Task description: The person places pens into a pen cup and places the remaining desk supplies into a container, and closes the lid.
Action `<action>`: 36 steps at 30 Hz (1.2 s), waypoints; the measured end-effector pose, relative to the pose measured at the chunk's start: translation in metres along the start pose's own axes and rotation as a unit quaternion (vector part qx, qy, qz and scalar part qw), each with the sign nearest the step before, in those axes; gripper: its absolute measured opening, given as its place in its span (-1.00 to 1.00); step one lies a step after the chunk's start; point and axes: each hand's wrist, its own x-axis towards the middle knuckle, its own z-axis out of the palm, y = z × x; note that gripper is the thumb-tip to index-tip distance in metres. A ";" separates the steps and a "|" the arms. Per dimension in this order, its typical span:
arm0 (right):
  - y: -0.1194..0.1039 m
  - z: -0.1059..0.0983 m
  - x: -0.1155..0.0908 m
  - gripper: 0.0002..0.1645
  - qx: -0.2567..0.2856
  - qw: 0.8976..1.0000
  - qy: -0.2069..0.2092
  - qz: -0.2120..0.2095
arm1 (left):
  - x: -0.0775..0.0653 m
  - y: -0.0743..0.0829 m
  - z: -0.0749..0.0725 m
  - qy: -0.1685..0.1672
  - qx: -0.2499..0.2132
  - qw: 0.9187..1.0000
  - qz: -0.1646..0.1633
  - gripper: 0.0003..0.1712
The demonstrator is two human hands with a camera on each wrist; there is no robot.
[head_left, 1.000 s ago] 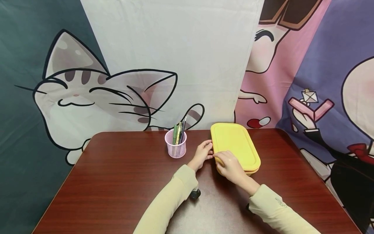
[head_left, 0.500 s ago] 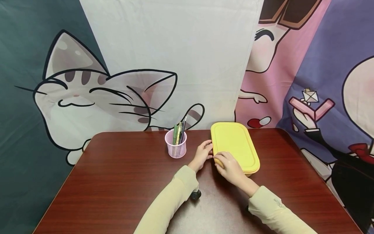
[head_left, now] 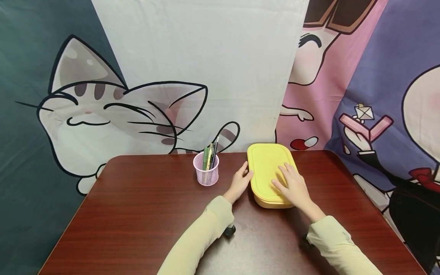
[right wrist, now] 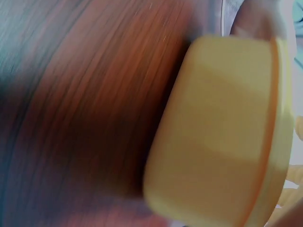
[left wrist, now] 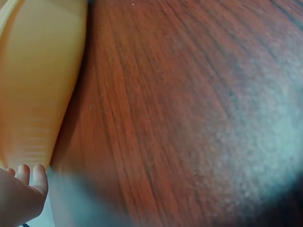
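Note:
A yellow lidded plastic box (head_left: 268, 205) stands on the table right of centre, its yellow lid (head_left: 262, 168) on top. My left hand (head_left: 238, 184) lies along the box's left side, fingers extended and seemingly touching it. In the left wrist view, fingertips of that hand (left wrist: 21, 196) show beside the box wall (left wrist: 40, 85). Over the lid's right part, my right hand (head_left: 295, 187) has its fingers spread; whether they touch the lid cannot be told. The right wrist view has the box wall (right wrist: 213, 127) large and blurred, with the right fingers partly cut off at the edge.
A pink mesh pen cup (head_left: 207, 176) holding several pens stands left of the box near the table's back edge. The brown wooden table (head_left: 148, 214) ends at a cartoon-printed cloth (head_left: 213, 57) behind it.
My right hand has left the box's front left corner, moved right and up over the lid, and spread its fingers. The left hand has shifted slightly, its fingers straighter along the side.

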 end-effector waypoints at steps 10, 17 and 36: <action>0.018 -0.002 -0.004 -0.09 -0.005 0.991 -0.098 0.091 | -0.006 0.003 -0.001 -0.016 0.056 0.998 0.017 -0.39; 0.018 -0.005 -0.006 -0.07 0.005 0.990 -0.104 0.093 | -0.009 0.003 0.001 -0.014 0.057 0.998 0.012 -0.38; 0.025 -0.004 -0.010 -0.06 0.020 0.991 -0.098 0.094 | -0.009 0.002 0.003 -0.028 0.065 0.997 0.019 -0.36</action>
